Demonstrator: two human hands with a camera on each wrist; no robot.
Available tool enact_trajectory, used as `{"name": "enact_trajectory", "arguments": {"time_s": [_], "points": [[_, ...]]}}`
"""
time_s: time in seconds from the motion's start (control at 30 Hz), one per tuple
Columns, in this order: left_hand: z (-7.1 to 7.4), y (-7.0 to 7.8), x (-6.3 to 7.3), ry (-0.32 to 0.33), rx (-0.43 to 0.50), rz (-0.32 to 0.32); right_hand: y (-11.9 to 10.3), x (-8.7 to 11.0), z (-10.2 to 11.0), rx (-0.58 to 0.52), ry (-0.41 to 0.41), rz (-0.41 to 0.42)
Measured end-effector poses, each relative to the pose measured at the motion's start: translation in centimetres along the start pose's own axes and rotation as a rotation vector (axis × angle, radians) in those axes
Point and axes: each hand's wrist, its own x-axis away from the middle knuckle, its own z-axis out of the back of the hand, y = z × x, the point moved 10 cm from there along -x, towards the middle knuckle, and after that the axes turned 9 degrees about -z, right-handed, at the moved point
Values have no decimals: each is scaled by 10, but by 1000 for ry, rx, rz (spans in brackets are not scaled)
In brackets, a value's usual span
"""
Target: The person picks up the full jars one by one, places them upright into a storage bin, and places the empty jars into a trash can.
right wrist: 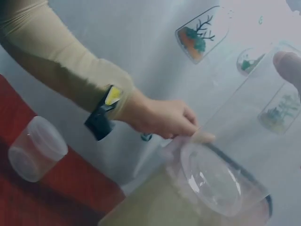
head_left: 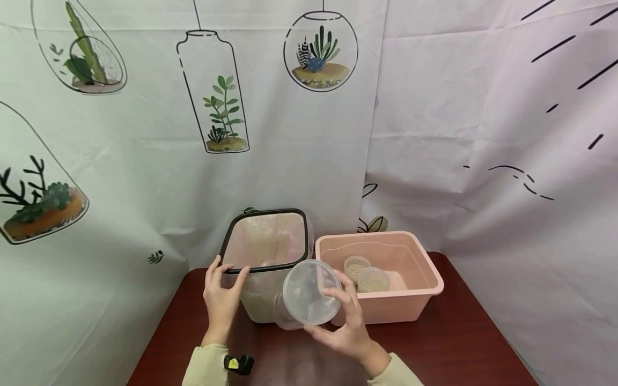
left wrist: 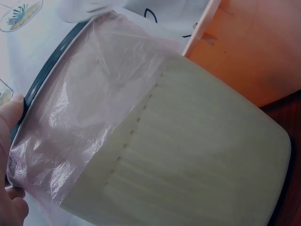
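Note:
My left hand [head_left: 223,300] grips the near left part of the dark rim of a trash bin [head_left: 263,295], lined with a thin pinkish plastic bag [left wrist: 94,94]. My right hand [head_left: 345,321] holds a clear round plastic tub [head_left: 311,292] by its side, just in front of the bin's right side. The tub is tilted with one round end facing me; whether a lid covers it I cannot tell. Nothing shows inside it. In the right wrist view, the tub's other end [right wrist: 211,181] overlaps the bin, and a thumb [right wrist: 289,68] lies at its side.
A pink rectangular basin [head_left: 391,308] stands right of the bin. Inside it are two small clear tubs [head_left: 374,280] with pale grainy contents. Another clear tub [right wrist: 37,148] lies on the dark red table [head_left: 463,343]. A printed cloth [head_left: 425,134] hangs behind.

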Motion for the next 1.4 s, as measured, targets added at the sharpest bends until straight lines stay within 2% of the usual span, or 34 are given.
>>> {"name": "enact_trajectory", "arguments": {"time_s": [0.27,0.53,0.73,0.93,1.03,1.17,1.4], "points": [[0,1,-2,0,11,-11,-2,-22,7,-28,101,37],[-2,2,-3,13,16,-33,5,-43,3,-106,88,7],[-2,4,-7,19,17,-45,19,-56,-4,-153,120,-39],[1,2,-8,10,0,-20,28,-65,-19,-81,150,-20],[2,1,-6,5,-6,-17,30,-66,-26,-26,140,-5],[2,0,-4,9,-4,-14,37,-67,-35,-12,121,-9],[2,-2,-2,9,-10,-12,72,-53,-49,49,122,-38]]}}
